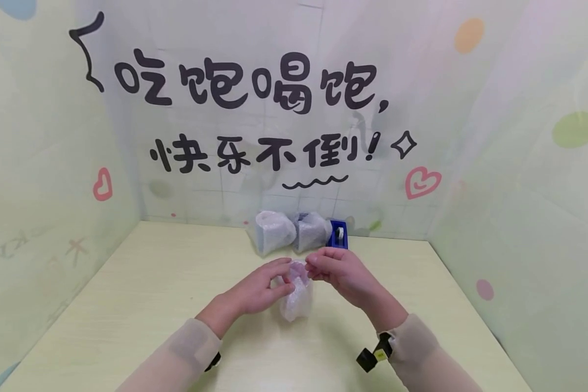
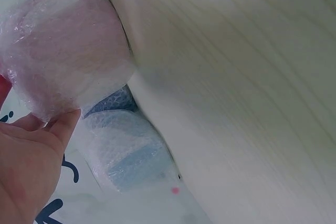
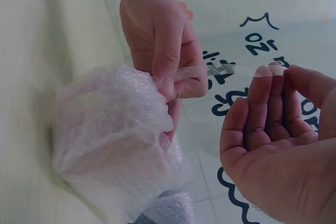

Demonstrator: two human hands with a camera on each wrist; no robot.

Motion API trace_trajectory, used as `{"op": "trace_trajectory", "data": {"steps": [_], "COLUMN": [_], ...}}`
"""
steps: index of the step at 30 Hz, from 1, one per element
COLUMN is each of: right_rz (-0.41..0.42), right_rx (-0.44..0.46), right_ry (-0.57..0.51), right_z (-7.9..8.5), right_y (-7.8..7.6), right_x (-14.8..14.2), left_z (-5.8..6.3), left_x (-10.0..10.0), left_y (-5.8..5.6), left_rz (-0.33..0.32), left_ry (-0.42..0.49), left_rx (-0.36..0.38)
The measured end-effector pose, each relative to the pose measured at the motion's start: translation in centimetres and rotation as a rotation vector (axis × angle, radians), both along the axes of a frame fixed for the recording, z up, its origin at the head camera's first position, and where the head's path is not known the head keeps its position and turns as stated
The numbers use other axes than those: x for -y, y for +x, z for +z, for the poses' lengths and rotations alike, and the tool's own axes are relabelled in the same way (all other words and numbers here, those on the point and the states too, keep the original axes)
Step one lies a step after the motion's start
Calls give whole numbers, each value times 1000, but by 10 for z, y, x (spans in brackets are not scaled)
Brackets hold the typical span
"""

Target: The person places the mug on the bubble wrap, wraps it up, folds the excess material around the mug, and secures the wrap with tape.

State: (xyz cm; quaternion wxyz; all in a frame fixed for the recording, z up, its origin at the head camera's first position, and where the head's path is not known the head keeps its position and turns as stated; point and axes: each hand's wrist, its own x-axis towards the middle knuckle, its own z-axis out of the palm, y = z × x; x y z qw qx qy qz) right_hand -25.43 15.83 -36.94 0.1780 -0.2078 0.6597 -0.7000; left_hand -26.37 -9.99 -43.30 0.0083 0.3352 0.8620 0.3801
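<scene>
A pink cup in bubble wrap (image 1: 296, 302) sits on the table between the two hands; in the left wrist view the wrapped cup (image 2: 68, 51) fills the upper left. My left hand (image 1: 259, 288) holds it, fingers and thumb at its upper side. From between the left thumb and forefinger a strip of clear tape (image 3: 220, 70) runs across to my right hand (image 3: 278, 145). The right thumb and fingers pinch the strip's far end, apart from the cup. In the head view the right hand (image 1: 345, 275) is just right of the bundle's top.
Two more bubble-wrapped bundles, one pale (image 1: 274, 231) and one darker (image 1: 311, 231), stand at the back of the table. Beside them is a blue tape dispenser (image 1: 338, 228). Printed walls enclose the pale wooden table (image 1: 142, 305) at the back and both sides.
</scene>
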Motion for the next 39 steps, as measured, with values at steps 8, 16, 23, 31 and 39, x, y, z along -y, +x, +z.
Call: {"op": "trace_trajectory", "data": {"steps": [8,16,23,31,39], "right_rz": [-109,-164,-168,-189,-207], "right_rx": [63,82,87,88,79], "right_ry": [-3,-37,-40,-28,-11], "right_z": [-10,-8,-9,-12,-18], "right_y": [-30,-45,-50,-55,-57], "right_x": [22,27,28,33,38], "left_z": [-3,0,0,1,-2], "left_x": [-2,-2,-2,-3,-12], "left_y": [1,1,1,3,4], "left_rz": [-7,0,10,25,82], "left_ry": [18,23,14,12,65], "left_rx": [6,0,20,6,-80]}}
